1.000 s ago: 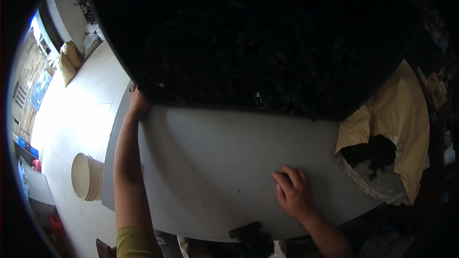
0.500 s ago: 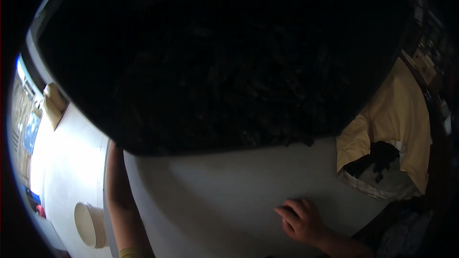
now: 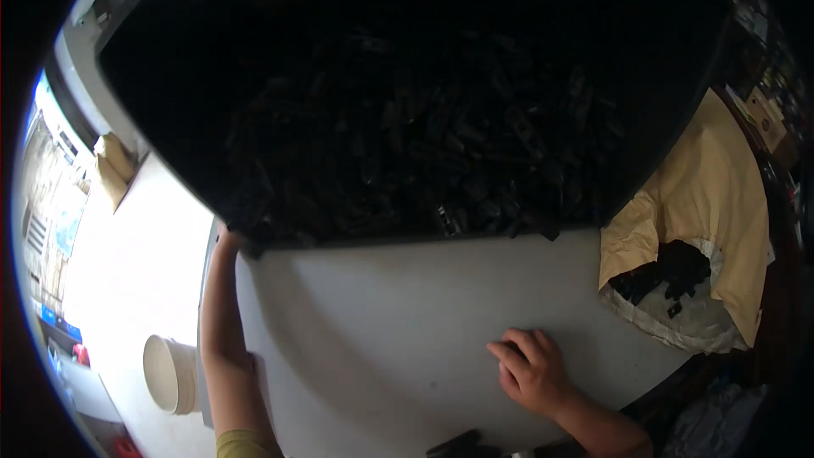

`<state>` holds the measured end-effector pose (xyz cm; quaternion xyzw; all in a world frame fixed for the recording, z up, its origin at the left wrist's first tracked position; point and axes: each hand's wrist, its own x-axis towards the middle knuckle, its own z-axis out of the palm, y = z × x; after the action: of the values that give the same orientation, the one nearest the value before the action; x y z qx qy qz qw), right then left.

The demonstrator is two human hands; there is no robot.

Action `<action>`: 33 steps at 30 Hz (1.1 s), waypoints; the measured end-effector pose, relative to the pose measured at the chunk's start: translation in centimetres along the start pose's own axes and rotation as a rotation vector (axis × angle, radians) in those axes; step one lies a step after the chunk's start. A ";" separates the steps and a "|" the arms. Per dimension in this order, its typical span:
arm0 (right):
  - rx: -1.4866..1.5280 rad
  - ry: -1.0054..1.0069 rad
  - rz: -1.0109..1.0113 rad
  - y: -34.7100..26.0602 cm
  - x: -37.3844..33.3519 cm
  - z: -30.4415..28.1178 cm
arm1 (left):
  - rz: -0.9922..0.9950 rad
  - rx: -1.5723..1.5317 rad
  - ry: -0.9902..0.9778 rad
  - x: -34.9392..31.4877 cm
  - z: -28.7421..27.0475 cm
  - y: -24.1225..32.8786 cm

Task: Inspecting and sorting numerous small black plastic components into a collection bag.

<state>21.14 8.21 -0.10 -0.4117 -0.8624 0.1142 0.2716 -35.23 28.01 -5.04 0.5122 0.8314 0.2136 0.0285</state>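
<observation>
A large black bin (image 3: 178, 127) fills the upper part of the view, its near edge over a pale grey tabletop (image 3: 365, 314). Inside lie many small dark pieces (image 3: 458, 140), too dim to name; a few sit at the near edge. My left arm reaches up along the table's left side, and my left hand (image 3: 227, 236) is at the bin's near left corner, its fingers mostly hidden. On the table at the right, my right hand (image 3: 532, 369) rests with fingers curled; whatever may be in them is too dark to make out.
Right of the table stands a torn brown paper sack (image 3: 699, 178) with black pieces in its opening. A white bucket (image 3: 170, 375) is on the floor at left, with another paper bag (image 3: 112, 168) farther off. A dark object (image 3: 454, 443) shows at the lower edge.
The picture is brighter and the view has shifted slightly, so the bin's near edge appears higher. A dark object now shows at the lower edge. My right hand keeps the same curled pose.
</observation>
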 end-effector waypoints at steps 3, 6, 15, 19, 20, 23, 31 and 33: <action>0.003 0.015 -0.006 -0.2 -0.1 -0.3 | 0.024 0.235 -0.049 -4.7 -3.8 0.5; -0.008 0.017 -0.002 -0.4 -0.2 -0.4 | 0.076 0.232 0.122 -9.8 -4.8 2.7; -0.007 0.065 -0.018 -0.4 -0.7 0.8 | 0.059 0.065 0.199 -21.1 -5.1 9.0; -0.016 0.103 -0.035 -0.1 -0.9 0.8 | 0.230 -0.023 0.101 -26.8 -4.4 15.5; -0.016 0.096 -0.037 0.0 -1.1 1.0 | 0.262 -0.030 0.079 -28.4 -4.5 17.1; 0.038 0.129 -0.034 0.7 -1.6 1.8 | 0.353 -0.044 0.038 -32.3 -3.6 20.3; 0.100 0.142 0.049 -0.1 -2.7 0.6 | 0.513 -0.605 0.287 -34.3 -5.6 21.0; 0.089 0.094 0.083 -0.2 -2.8 0.6 | 0.511 -0.524 0.203 -35.9 -7.5 19.4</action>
<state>22.13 5.95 -1.55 -0.4396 -0.8248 0.1444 0.3249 -3.96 2.02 3.11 0.6546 0.5927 0.4688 0.0216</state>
